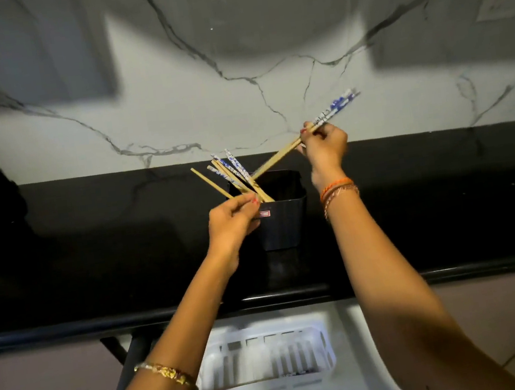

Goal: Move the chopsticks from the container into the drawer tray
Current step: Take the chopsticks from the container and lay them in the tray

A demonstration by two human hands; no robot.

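The left hand (pixel 233 221) is curled around the lower shafts of the bundle of chopsticks (pixel 230 173) that leans to the left out of the black container (pixel 281 221). Their patterned tops fan out above the container rim. The container stands on the black counter (pixel 93 249), near the middle of the front edge.

The right hand (pixel 325 146) pinches a raised pair of chopsticks (pixel 304 138). Their lower tips are at the container mouth; whether they are fully clear of it cannot be determined.

The white drawer tray (pixel 264 357) sits in the open drawer below the front edge of the counter. A few dark items lie at its near wall; they are too blurred to identify.

Assessment: the transfer is at an early to middle stage. Most visible chopsticks remain at the container. The raised pair and the bundle have yet to be carried down to the tray.
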